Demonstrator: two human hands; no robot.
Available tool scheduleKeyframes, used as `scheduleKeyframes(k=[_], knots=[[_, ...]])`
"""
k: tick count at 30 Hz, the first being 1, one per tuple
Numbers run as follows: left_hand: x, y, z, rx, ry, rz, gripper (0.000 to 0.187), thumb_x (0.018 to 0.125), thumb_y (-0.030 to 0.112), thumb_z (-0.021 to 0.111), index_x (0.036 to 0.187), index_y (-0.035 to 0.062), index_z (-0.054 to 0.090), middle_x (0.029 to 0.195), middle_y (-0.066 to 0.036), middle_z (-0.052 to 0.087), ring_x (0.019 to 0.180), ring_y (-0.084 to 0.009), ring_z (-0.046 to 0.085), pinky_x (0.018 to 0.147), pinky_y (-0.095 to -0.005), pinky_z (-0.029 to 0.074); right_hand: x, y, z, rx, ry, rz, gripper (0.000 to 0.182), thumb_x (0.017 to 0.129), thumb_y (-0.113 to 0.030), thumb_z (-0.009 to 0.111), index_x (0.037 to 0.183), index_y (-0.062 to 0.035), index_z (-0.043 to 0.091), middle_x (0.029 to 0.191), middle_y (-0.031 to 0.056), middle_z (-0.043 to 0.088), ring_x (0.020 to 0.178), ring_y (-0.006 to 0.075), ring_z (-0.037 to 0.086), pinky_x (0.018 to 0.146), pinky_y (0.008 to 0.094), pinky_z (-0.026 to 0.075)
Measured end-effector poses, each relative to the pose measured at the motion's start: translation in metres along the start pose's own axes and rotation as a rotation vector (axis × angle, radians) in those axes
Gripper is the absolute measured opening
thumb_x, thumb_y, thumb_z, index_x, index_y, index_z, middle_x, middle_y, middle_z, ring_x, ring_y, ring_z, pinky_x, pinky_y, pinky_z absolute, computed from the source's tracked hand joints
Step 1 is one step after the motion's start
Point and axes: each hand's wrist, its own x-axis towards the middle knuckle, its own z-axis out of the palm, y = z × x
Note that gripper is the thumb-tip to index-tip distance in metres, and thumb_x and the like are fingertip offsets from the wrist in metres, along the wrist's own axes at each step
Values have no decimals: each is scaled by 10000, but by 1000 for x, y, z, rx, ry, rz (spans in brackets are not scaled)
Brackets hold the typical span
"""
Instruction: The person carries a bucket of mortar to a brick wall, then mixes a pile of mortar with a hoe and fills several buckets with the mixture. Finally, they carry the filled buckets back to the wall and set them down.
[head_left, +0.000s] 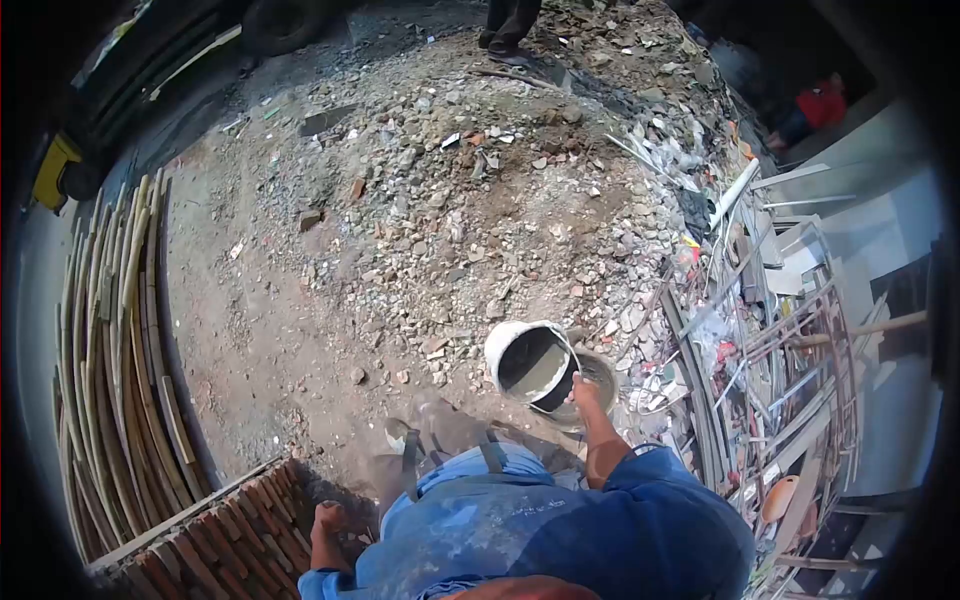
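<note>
Rubble ground (400, 250) | white bucket (494, 352), grey contents, beside round container (614, 383) | right hand (583, 392): fingers closed on bucket handle | left hand (330, 518): opening cannot be told | judged: bucket handling; steady grip required

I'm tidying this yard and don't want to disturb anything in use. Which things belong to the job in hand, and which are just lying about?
In use:
white bucket, held by the right hand
possibly the round tub beside it

Lying about:
long poles
stacked bricks
rubble
scrap pile
</note>
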Motion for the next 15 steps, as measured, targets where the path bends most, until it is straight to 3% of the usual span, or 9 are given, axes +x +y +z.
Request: scheduleKeyframes(k=[1,2,3,5,7,11,12,13,15], knots=[[32,23,-24,-166,60,25,92,742,73,558,729,30,638,605,-52,580,515,-174,553,443,-320,427,-36,-3,-9,-16,63,114,508,903,-465,445,859,25,575,558,98,562,464,214,583,489,360,469],[67,47,-42,-152,-67,288,85,749,69,557,687,38,608,599,-44,559,498,-163,537,428,-329,416,-73,-5,-16,32,117,201,453,876,-406,532,896,41,606,598,124,602,469,234,566,488,349,465],[84,85,-43,-78,21,332,65,769,85,536,770,33,574,630,-50,552,494,-174,540,414,-329,406,-77,26,-17,51,74,303,473,846,-431,567,898,37,599,629,117,614,536,238,596,539,366,483],[76,181,-34,-128,177,168,179,807,116,480,964,32,494,663,-79,544,442,-191,515,345,-293,369,-69,115,8,262,63,489,441,837,-406,580,925,26,592,673,127,620,599,241,616,597,381,487],[103,256,-17,-159,110,306,172,814,130,484,958,39,502,671,-107,552,447,-188,525,330,-268,346,-83,135,36,350,24,606,427,840,-404,570,925,15,586,667,120,608,589,237,606,582,376,478],[124,373,58,72,13,377,260,843,241,515,1024,54,499,792,-102,590,587,-214,602,448,-321,443,-75,104,95,557,-33,668,400,847,-398,550,925,-7,572,655,107,586,568,228,587,550,367,459],[133,393,83,100,14,382,255,809,145,499,1040,42,528,744,-129,619,539,-238,618,386,-305,411,-65,88,102,600,-34,654,393,849,-397,545,925,-12,569,652,104,580,563,226,582,542,365,455],[125,418,110,283,-67,358,282,849,242,499,1042,36,513,872,-133,622,664,-244,630,505,-350,471,-52,74,105,636,-29,639,386,851,-396,540,925,-18,565,649,100,574,558,223,577,534,363,450],[146,443,146,512,-258,506,294,839,232,512,1057,37,544,885,-134,647,700,-259,643,561,-350,489,-28,48,102,695,-5,612,373,854,-393,530,926,-29,559,644,94,563,548,219,567,518,359,441]])
